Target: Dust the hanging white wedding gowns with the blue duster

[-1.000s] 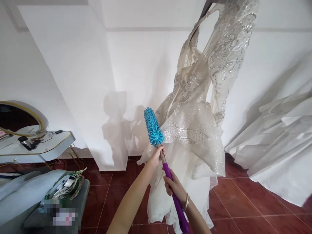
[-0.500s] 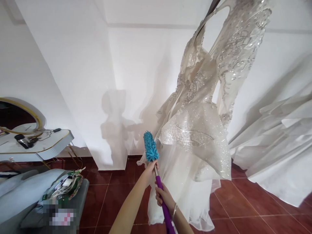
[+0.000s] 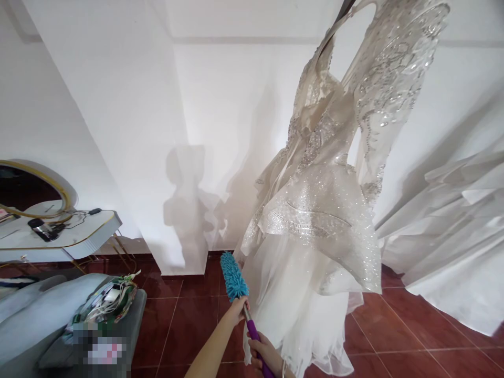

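Note:
A duster (image 3: 233, 277) with a fluffy blue head, a short metal neck and a purple handle is held between both hands. My left hand (image 3: 238, 308) is closed round the neck, just below the blue head. Lower down, my right hand (image 3: 264, 353) wraps the purple handle; a bracelet shows at its wrist. Right of the duster hangs a white beaded gown (image 3: 315, 210) with sequined long sleeves and a tulle skirt. The blue head is close to the skirt's left edge; whether they touch I cannot tell.
Another white gown (image 3: 452, 236) hangs at the right. To the left stand a dressing table (image 3: 84, 235) with a round mirror (image 3: 63, 191) and a dark bottle (image 3: 42, 230), and a grey bench (image 3: 136, 320) loaded with cloth and cables. A white pillar (image 3: 185, 226) juts out behind.
Both hands and the duster have moved down and slightly left, away from the gown's sequined layer. The gown appears shifted a little to the right in view.

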### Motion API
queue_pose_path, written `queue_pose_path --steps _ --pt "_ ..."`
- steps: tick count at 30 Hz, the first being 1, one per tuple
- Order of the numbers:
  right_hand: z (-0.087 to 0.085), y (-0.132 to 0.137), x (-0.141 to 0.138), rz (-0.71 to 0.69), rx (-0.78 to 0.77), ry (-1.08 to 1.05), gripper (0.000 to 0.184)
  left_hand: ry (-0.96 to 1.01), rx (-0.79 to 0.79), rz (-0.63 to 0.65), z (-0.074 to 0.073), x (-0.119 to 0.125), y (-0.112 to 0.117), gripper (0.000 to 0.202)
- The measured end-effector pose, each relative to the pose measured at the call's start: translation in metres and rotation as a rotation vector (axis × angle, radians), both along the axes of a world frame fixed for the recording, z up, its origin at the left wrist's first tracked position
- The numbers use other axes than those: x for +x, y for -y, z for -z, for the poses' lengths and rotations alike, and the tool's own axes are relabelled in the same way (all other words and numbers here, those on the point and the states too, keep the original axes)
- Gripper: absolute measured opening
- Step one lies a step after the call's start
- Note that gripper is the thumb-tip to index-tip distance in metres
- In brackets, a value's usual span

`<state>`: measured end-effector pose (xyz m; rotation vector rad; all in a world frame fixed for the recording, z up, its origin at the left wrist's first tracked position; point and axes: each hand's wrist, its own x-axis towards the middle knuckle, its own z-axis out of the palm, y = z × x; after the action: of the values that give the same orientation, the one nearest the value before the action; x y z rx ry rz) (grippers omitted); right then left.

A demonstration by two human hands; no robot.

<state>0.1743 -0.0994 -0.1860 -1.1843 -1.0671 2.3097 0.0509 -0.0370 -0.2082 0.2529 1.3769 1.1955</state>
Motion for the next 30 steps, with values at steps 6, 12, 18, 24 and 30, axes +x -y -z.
queue_pose_path --steps 6,12,18,24,30 --pt "-0.054 -0.020 -0.002 -0.048 0.215 -0.081 0.063 -0.122 0.168 -0.060 -0.065 -0.020 -0.028 0.033" --pt "-0.140 -0.045 0.010 -0.060 0.527 -0.151 0.056 -0.190 0.567 -0.030 -0.181 -0.020 -0.064 0.034" --pt "-0.151 -0.042 0.034 -0.016 0.682 -0.004 0.050 -0.216 0.720 0.197 -0.218 0.006 -0.069 0.033" --pt "-0.120 -0.037 0.043 0.024 0.588 0.080 0.048 -0.243 0.492 0.212 -0.159 0.020 -0.074 0.031" --pt "-0.068 -0.029 0.041 0.023 0.473 0.116 0.060 -0.238 0.229 0.245 -0.090 0.021 -0.068 0.030"
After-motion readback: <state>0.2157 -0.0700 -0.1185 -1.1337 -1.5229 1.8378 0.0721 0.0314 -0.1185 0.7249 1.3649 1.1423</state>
